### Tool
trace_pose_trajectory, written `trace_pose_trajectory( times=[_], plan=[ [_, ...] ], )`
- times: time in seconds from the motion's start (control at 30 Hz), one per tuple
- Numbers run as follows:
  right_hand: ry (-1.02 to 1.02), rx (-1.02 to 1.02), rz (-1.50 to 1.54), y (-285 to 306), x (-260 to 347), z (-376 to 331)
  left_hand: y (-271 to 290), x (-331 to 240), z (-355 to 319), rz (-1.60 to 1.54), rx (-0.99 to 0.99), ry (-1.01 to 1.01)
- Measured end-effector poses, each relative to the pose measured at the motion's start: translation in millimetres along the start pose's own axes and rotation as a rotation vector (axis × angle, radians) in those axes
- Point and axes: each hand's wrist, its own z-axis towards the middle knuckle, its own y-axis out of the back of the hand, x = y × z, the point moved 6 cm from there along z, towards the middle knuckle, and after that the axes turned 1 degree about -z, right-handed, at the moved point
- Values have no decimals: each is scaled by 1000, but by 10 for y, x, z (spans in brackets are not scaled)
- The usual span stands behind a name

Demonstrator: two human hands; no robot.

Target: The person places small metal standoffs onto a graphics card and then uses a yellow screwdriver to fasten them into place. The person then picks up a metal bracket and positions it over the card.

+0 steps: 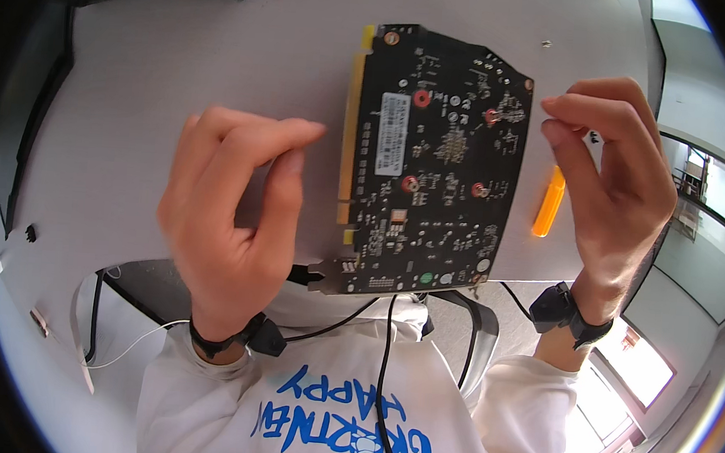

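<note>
One black circuit board (437, 160) is lying flat on the pale worktop (182, 58), back side up, its long axis running away from the person, with the gold-edged connector strip facing the left and a notched corner nearest the body. Four red-ringed screw holes and rows of tiny solder points are showing on it. Hovering beside it, the left hand (234, 219) is curling loosely, holding nothing. Opposite, the right hand (610, 183) is pinching something small, too tiny to identify. An orange tool (548, 202) is lying just beside the board.
</note>
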Motion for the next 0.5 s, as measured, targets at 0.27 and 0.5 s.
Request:
trace_pose_trajectory(
  times=[0.27,0.5],
  plan=[
    [-306,-119,-230,232,-624,148,-9,-11,7,-8,-2,-12],
    [-249,-16,-331,76,-781,298,5,3,-1,6,-6,-16]
  ],
)
